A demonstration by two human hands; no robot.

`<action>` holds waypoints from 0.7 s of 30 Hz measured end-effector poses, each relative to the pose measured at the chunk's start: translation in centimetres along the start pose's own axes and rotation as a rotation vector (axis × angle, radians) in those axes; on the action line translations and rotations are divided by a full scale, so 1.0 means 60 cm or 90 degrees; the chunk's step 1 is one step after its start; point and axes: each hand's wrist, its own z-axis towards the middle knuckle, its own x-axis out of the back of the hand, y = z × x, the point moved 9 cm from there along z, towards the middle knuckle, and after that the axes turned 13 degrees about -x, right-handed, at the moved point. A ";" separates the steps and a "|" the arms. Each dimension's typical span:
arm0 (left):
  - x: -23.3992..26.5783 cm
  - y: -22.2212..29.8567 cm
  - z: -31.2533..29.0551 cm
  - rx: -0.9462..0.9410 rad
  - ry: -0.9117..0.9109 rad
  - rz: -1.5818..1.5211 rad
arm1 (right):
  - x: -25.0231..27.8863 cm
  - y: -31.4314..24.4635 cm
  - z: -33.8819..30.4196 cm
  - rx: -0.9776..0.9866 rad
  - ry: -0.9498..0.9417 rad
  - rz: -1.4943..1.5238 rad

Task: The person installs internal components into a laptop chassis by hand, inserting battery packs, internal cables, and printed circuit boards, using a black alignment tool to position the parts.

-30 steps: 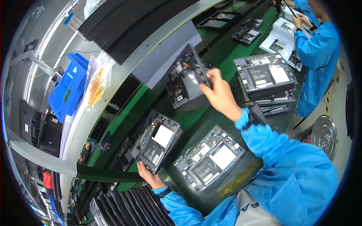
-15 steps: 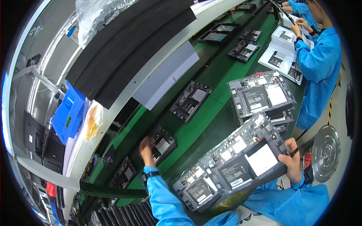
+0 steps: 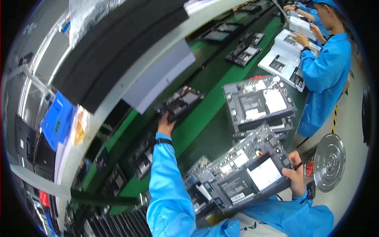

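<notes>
My right hand [image 3: 295,172] grips the right end of an opened tablet-like device [image 3: 237,189], its thumb on the top face. That device shows a circuit board, a black battery and a white rectangle, and is tilted above the bench. Beneath its left end, a similar opened unit [image 3: 195,193] is partly covered. My left arm reaches out over the green conveyor. The left hand [image 3: 166,125] is closed on the near corner of another opened device [image 3: 181,102]; its fingertips are partly hidden, and I cannot tell whether the device is lifted.
A stack of opened devices [image 3: 258,100] stands beyond my right hand. More units lie along the green conveyor [image 3: 197,136]. Black panels [image 3: 118,225] stand in a row at lower left. A co-worker in blue [image 3: 327,71] handles white housings [image 3: 278,63]. A round metal stool [image 3: 331,162] is at right.
My left hand has moved from a nearer device to one farther along the conveyor and closed on its corner; that device has turned. My right hand keeps its hold. The view has shifted slightly.
</notes>
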 end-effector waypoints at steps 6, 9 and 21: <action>0.014 0.241 -0.181 0.096 0.240 -0.231 | -0.063 0.096 0.069 -0.093 -0.108 -0.016; 0.087 0.307 -0.317 0.089 0.240 -0.298 | -0.150 0.143 0.086 -0.141 -0.201 -0.019; 0.043 0.455 -0.815 0.096 0.457 -0.227 | -0.255 0.074 0.134 0.059 -0.165 -0.266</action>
